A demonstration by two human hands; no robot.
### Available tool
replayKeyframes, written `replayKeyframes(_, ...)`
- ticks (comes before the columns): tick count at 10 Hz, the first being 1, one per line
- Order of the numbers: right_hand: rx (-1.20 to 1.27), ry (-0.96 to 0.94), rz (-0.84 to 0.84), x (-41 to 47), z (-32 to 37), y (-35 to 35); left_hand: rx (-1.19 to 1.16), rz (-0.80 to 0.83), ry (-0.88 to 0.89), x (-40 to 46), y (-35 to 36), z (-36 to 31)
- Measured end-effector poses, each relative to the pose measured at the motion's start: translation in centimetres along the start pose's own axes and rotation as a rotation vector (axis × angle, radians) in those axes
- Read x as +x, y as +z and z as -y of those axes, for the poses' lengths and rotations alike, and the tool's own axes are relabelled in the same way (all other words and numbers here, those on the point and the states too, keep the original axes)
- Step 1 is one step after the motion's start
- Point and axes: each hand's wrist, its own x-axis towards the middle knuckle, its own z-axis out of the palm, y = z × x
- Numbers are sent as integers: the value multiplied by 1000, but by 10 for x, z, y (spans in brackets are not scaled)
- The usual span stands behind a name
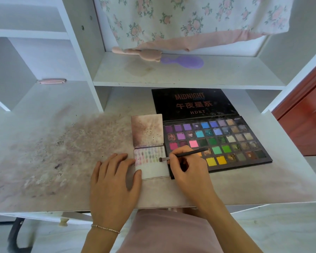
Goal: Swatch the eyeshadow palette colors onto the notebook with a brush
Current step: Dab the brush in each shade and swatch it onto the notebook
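A small open notebook [153, 169] lies on the desk, its lower page covered at the top with rows of pale colour swatches; the flipped-up cover is stained pinkish brown. Right of it lies the open eyeshadow palette [224, 141] with many coloured pans and a black lid. My right hand [188, 167] pinches a thin black brush [188, 153], whose bristle tip sits at the right edge of the swatched page. My left hand [113, 178] lies flat on the desk, with its fingertips and thumb on the notebook's left edge.
The white desk [62, 152] is smeared with pinkish powder stains on its left half. On the shelf above lie a pink comb [137, 52] and a purple hairbrush [184, 62], under a hanging floral cloth [190, 19]. A red-brown cabinet [306, 115] stands at right.
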Motion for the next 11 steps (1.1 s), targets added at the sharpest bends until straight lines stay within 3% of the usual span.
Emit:
replayKeyframes(9, 7, -45, -15, 0, -1, 0, -1, 21, -5, 1, -1, -1)
replayKeyframes(11, 171, -81, -168, -1, 0, -10, -11, 25, -9, 0, -1, 0)
